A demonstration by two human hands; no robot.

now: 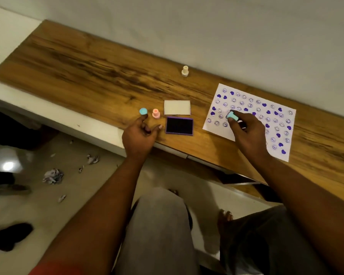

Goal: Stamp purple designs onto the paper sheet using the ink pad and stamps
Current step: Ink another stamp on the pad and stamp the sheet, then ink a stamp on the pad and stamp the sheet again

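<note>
A white paper sheet [252, 100] covered with several purple hearts and smiley prints lies on the right of the wooden desk. My right hand [246, 132] grips a teal stamp [232, 115], tilted, its base against the paper's left part. The open purple ink pad [179, 125] lies left of the paper, its pale lid [177, 107] just behind it. My left hand [140, 133] hovers open at the desk's front edge, its forefinger touching a teal cap [143, 111]. A pink stamp [156, 113] stands between that cap and the pad.
A cream stamp [185, 71] stands near the wall at the back of the wooden desk [77, 72]. Crumpled paper scraps [53, 176] lie on the floor at left. My knees in grey trousers are below the desk's front edge.
</note>
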